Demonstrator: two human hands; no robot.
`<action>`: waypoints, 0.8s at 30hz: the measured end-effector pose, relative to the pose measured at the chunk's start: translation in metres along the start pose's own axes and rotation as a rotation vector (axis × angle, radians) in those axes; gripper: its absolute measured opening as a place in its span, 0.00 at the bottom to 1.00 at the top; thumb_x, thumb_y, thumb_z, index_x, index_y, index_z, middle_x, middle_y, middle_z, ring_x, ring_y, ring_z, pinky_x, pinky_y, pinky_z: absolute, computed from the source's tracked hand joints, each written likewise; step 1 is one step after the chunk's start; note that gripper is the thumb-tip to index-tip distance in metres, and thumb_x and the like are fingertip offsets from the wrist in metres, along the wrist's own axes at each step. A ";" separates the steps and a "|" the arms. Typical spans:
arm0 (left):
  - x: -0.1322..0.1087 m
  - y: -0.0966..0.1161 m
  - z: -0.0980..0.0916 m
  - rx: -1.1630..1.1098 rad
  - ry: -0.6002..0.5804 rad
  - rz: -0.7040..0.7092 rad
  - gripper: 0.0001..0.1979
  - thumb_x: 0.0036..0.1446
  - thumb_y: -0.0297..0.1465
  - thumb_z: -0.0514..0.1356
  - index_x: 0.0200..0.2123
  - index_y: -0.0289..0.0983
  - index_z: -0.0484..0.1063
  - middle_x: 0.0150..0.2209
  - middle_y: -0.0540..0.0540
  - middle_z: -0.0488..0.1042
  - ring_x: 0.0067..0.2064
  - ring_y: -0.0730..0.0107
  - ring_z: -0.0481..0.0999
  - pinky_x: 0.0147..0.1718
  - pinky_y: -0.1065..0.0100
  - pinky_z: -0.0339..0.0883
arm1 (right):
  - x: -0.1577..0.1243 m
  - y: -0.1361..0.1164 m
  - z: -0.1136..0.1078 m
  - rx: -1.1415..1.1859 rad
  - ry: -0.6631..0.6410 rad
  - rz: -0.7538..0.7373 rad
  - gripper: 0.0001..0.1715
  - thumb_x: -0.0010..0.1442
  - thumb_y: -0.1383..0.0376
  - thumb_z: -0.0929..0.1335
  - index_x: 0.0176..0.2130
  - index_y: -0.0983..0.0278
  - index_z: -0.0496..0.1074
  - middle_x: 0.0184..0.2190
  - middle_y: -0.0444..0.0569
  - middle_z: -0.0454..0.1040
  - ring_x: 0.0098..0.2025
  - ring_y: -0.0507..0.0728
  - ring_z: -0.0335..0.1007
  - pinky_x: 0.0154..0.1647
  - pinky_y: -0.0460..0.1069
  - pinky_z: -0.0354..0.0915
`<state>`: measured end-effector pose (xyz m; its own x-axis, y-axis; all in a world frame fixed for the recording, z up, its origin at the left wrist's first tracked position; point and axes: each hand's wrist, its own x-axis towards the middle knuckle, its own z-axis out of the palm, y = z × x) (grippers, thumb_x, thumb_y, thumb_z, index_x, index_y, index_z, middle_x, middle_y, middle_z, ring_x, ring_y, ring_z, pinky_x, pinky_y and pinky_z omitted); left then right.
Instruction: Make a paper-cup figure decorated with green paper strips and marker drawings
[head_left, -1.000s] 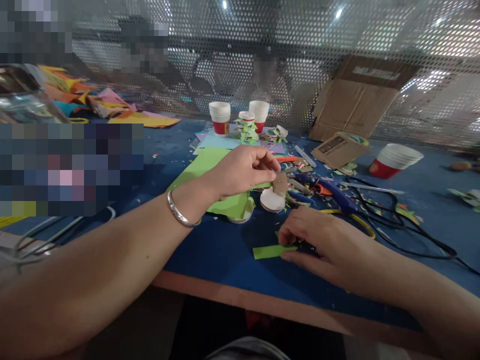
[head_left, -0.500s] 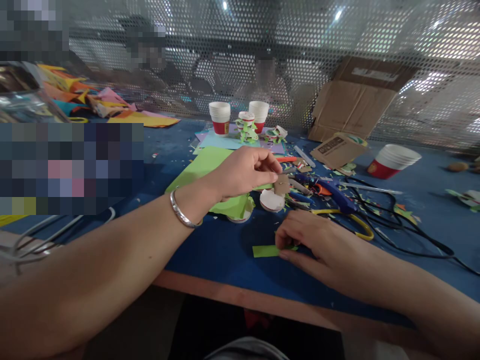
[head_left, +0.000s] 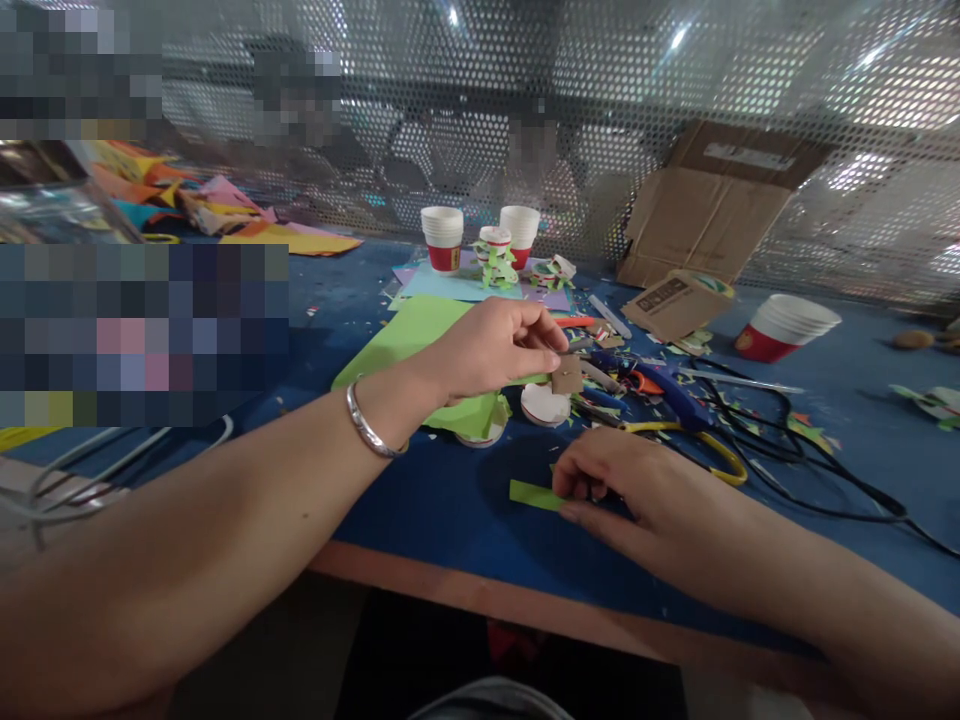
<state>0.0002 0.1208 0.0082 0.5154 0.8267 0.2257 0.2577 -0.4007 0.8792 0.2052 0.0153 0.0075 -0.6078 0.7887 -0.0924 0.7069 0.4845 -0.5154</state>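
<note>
My left hand (head_left: 504, 345), with a silver bracelet on its wrist, pinches a small brown cardboard piece (head_left: 567, 374) between thumb and fingers above the table. Closer to the table's front edge, my right hand (head_left: 622, 480) is closed on the end of a green paper strip (head_left: 534, 494). A white paper disc (head_left: 545, 404) lies just below the cardboard piece. Under my left hand are green paper sheets (head_left: 420, 325), partly hidden by it. Yellow-handled scissors (head_left: 731, 465) and a blue glue gun (head_left: 686, 400) rest beyond my right hand.
Stacked paper cups (head_left: 786, 328) stand at right, with two more stacks behind. Cup-and-paper crafts (head_left: 495, 258) sit near the back. A black cable (head_left: 840, 490) loops across the right side. A cardboard box (head_left: 709, 205) leans on the perforated screen (head_left: 465, 130). Colored paper (head_left: 292, 240) lies at left.
The cardboard piece has shifted slightly right and down in my left hand's pinch. My right hand and the green strip have tilted and moved a little.
</note>
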 end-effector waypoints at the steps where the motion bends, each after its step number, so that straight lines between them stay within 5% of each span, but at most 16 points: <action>1: 0.000 0.000 0.000 0.001 0.001 -0.001 0.06 0.55 0.24 0.66 0.38 0.33 0.77 0.35 0.45 0.80 0.36 0.71 0.78 0.36 0.68 0.70 | 0.000 0.001 0.000 -0.011 0.012 -0.012 0.04 0.66 0.65 0.68 0.41 0.61 0.75 0.39 0.47 0.76 0.40 0.57 0.71 0.42 0.52 0.64; 11: 0.001 0.000 0.000 0.004 0.010 0.006 0.06 0.55 0.24 0.66 0.38 0.34 0.78 0.37 0.44 0.82 0.36 0.71 0.79 0.36 0.68 0.71 | 0.000 0.000 0.001 -0.013 0.018 0.001 0.04 0.64 0.69 0.69 0.38 0.61 0.75 0.37 0.47 0.76 0.39 0.57 0.72 0.41 0.52 0.66; 17: 0.001 0.003 0.001 -0.001 0.023 -0.007 0.06 0.55 0.23 0.65 0.38 0.33 0.77 0.37 0.44 0.82 0.37 0.71 0.79 0.37 0.68 0.71 | 0.000 0.000 0.005 -0.055 0.080 -0.173 0.13 0.68 0.66 0.68 0.51 0.63 0.77 0.47 0.55 0.76 0.50 0.62 0.72 0.54 0.59 0.69; 24: -0.001 0.004 0.000 -0.021 0.024 0.011 0.05 0.55 0.23 0.65 0.37 0.34 0.77 0.37 0.45 0.81 0.38 0.71 0.79 0.38 0.67 0.71 | -0.011 -0.017 0.009 -0.092 0.072 -0.346 0.12 0.66 0.69 0.69 0.48 0.65 0.80 0.47 0.56 0.78 0.50 0.63 0.74 0.52 0.58 0.73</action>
<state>0.0011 0.1186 0.0109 0.4982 0.8316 0.2455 0.2343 -0.4018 0.8853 0.1968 -0.0043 0.0097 -0.7916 0.5957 0.1362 0.4958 0.7564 -0.4266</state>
